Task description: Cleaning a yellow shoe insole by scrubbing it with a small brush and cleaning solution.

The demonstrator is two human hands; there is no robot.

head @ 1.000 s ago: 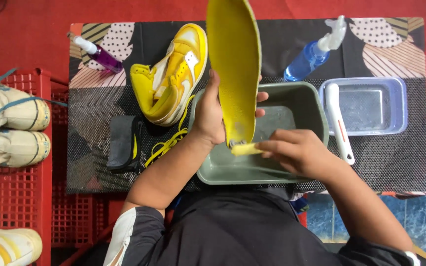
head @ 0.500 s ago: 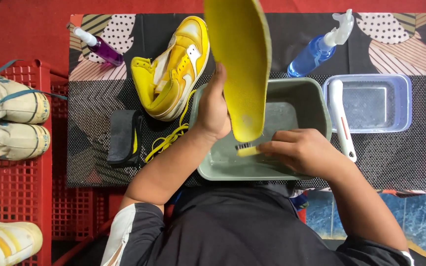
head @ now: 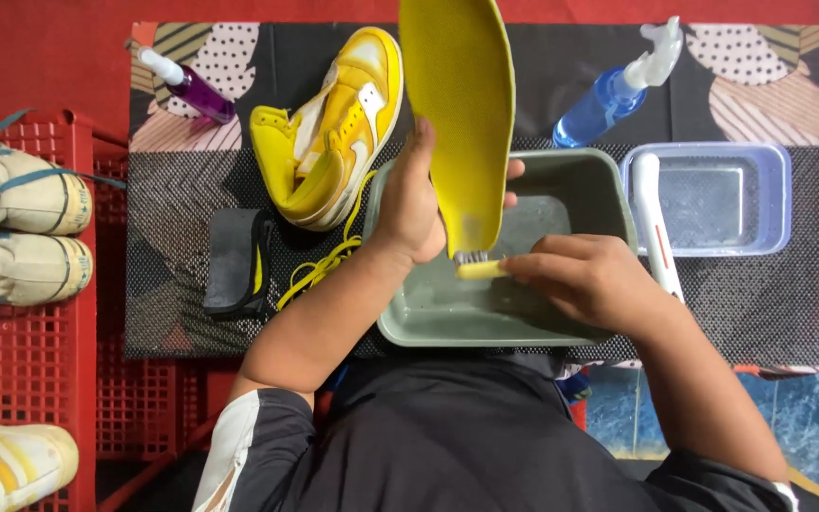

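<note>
Head view: left hand [head: 414, 204] grips foam yellow insole [head: 457, 104]; right hand [head: 585, 280] clasps bristled yellow brush [head: 478, 265] over grey basin [head: 599, 194].

A patterned black mat [head: 191, 190] covers a low work surface on a red floor [head: 40, 57], with a red plastic crate [head: 21, 351] beside it and blue marbled tiles [head: 808, 379] at one corner.

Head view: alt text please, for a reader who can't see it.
A left hand holds a yellow insole upright over a grey basin while the right hand presses a small brush to its lower end. A yellow sneaker lies beside the basin.
</note>
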